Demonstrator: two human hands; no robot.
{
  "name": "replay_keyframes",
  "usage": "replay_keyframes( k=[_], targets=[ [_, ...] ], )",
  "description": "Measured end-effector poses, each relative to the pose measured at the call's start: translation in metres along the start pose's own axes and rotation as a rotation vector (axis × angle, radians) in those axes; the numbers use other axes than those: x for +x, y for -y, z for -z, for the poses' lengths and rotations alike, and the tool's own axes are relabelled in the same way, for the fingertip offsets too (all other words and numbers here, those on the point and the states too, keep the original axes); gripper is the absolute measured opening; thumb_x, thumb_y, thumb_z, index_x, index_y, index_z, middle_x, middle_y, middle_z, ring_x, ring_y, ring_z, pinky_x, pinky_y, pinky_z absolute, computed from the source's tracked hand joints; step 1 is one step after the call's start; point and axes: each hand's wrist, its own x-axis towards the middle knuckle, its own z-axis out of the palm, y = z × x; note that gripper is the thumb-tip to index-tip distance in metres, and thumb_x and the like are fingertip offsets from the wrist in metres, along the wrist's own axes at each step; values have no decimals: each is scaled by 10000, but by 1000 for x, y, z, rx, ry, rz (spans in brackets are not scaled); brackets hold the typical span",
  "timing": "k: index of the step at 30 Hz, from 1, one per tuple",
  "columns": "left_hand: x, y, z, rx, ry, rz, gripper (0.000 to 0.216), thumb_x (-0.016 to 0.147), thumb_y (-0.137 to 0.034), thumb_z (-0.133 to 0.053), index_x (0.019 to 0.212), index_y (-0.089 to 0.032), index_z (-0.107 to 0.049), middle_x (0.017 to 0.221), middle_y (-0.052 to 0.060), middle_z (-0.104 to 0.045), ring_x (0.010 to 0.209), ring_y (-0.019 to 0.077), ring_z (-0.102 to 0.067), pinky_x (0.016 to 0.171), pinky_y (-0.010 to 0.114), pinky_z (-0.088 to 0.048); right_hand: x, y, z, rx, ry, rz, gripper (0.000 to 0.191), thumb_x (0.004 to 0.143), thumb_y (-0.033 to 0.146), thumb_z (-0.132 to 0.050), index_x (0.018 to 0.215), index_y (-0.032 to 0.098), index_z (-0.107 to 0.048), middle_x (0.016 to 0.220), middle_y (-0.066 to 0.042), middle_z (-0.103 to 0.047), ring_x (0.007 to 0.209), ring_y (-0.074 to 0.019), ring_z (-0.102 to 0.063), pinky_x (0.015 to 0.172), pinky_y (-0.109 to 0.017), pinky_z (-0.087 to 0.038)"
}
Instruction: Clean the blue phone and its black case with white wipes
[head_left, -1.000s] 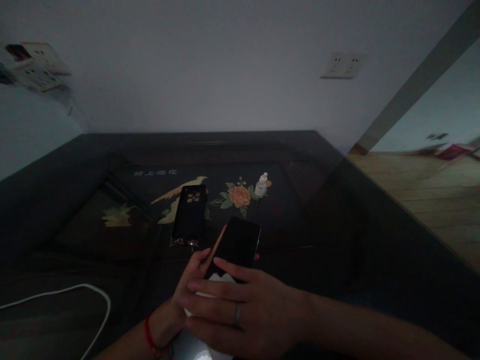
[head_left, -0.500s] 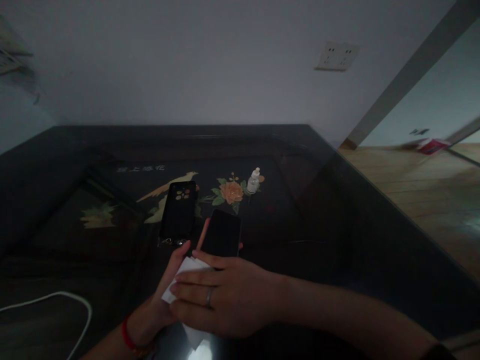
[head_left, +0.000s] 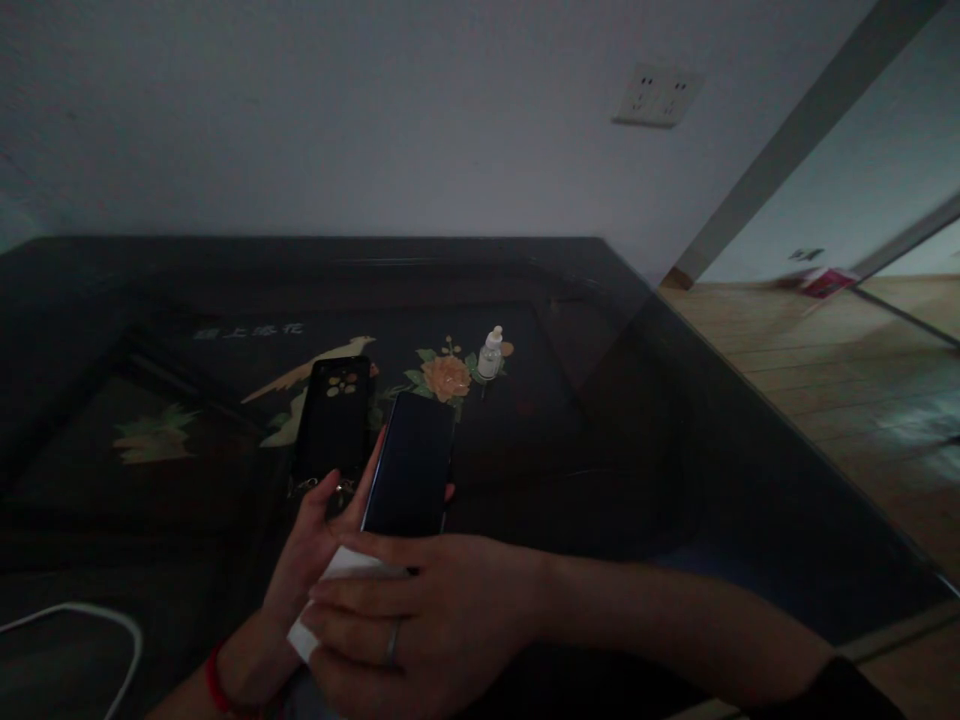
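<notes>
My left hand (head_left: 304, 555) holds a black phone (head_left: 410, 465) from below, screen up and dark, fingers curled round its edges. My right hand (head_left: 420, 625), a ring on one finger, lies across the phone's near end and presses a white cloth or tissue (head_left: 330, 590) against it with closed fingers. A black phone case (head_left: 334, 420) lies flat on the dark table (head_left: 637, 480) just left of the phone. A small white dropper bottle (head_left: 491, 353) stands further back, beside a painted orange flower.
The table top is dark lacquer with painted birds and flowers. A white cable (head_left: 97, 625) loops at the near left. Wall sockets (head_left: 658, 95) sit on the wall behind. Wooden floor (head_left: 840, 360) lies beyond the table's right edge.
Both hands and the phone have shifted left in the picture as the view turned right. The phone now lies flatter, with its screen more toward me.
</notes>
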Motion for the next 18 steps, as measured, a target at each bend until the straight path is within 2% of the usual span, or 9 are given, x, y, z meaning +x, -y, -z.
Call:
replay_keyframes(
  k=[3, 5, 8, 11, 14, 16, 18],
  targets=[
    [3, -2, 2, -104, 64, 40, 413, 889, -428, -475, 1255, -287, -604, 636, -5, -699, 593, 153, -654, 620, 238, -508, -5, -7, -5, -42, 45, -67, 308, 989, 232, -372, 1170, 154, -609, 1239, -65, -630, 1214, -209, -522, 1144, -484, -246],
    [6, 0, 6, -133, 60, 20, 418, 886, -426, -486, 1272, -299, -585, 735, -10, -726, 707, 154, -671, 719, 242, -505, -12, -20, -3, -83, 50, -143, 310, 988, 204, -368, 1184, 125, -594, 1255, -76, -621, 1215, -210, -520, 1135, -485, -267],
    [10, 7, 12, -124, 61, 7, 528, 877, -524, -459, 1371, -339, -469, 951, -1, -735, 919, 200, -659, 898, 329, -464, -26, -43, 2, -119, 38, -245, 314, 987, 174, -356, 1210, 106, -567, 1288, -89, -602, 1236, -213, -505, 1128, -507, -281],
    [10, 12, 12, -99, 63, 14, 554, 889, -531, -434, 1422, -400, -361, 1209, 11, -661, 1131, 260, -587, 1005, 451, -383, -36, -61, 8, -116, 38, -377, 302, 980, 161, -383, 1222, 110, -557, 1307, -91, -589, 1263, -217, -487, 1133, -512, -277],
    [9, 15, 8, -64, 113, 25, 543, 890, -492, -462, 1416, -449, -334, 1350, 11, -570, 1239, 301, -514, 1009, 507, -368, -40, -68, 12, -84, 56, -507, 295, 963, 146, -420, 1215, 119, -571, 1292, -98, -600, 1217, -223, -532, 1068, -465, -395],
    [8, 16, 4, -47, 162, 14, 532, 892, -483, -471, 1406, -469, -336, 1390, 8, -535, 1268, 317, -488, 995, 508, -386, -40, -67, 14, -31, 75, -594, 316, 950, 124, -421, 1233, 125, -564, 1285, -108, -602, 1163, -218, -574, 965, -403, -497],
    [7, 17, 2, -47, 187, -16, 521, 898, -467, -473, 1401, -476, -339, 1389, 10, -536, 1254, 329, -501, 980, 507, -407, -38, -65, 15, 52, 86, -684, 355, 938, 105, -418, 1270, 138, -539, 1294, -107, -594, 1129, -207, -599, 899, -353, -538]
  ],
)
